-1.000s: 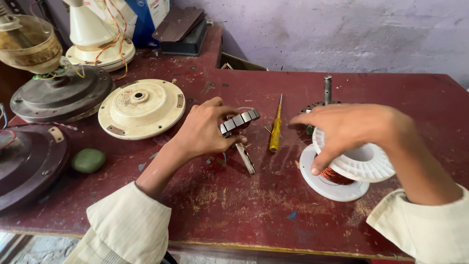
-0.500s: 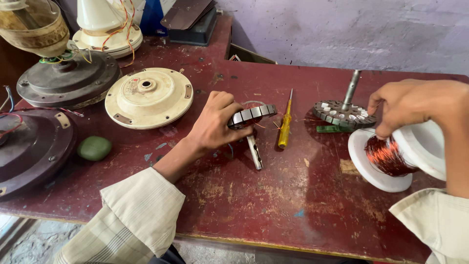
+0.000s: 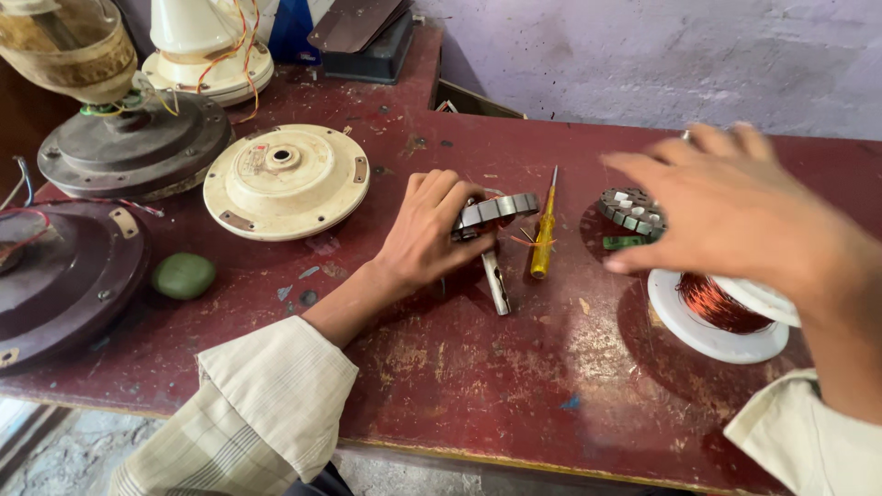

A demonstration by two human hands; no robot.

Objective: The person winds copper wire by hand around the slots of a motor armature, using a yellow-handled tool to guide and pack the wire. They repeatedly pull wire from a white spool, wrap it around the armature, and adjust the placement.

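While your left hand [image 3: 432,234] grips the small stator ring [image 3: 496,211] at mid-frame on the red surface [image 3: 478,386], your right hand [image 3: 726,207] hovers spread, holding nothing, over the white spool [image 3: 712,331] wound with copper wire [image 3: 721,305] at right.

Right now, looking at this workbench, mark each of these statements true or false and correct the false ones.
1. The left hand grips a ring-shaped metal stator core. True.
2. The yellow-handled screwdriver is held in the right hand. False: it lies on the red table, between the two hands.
3. The white spool carries copper-coloured wire. True.
4. The green oval object sits on top of the cream round cover. False: it lies on the table, apart from the cover and nearer the dark brown cover.
5. A second stator core lies on the table beneath the right hand's fingers. True.
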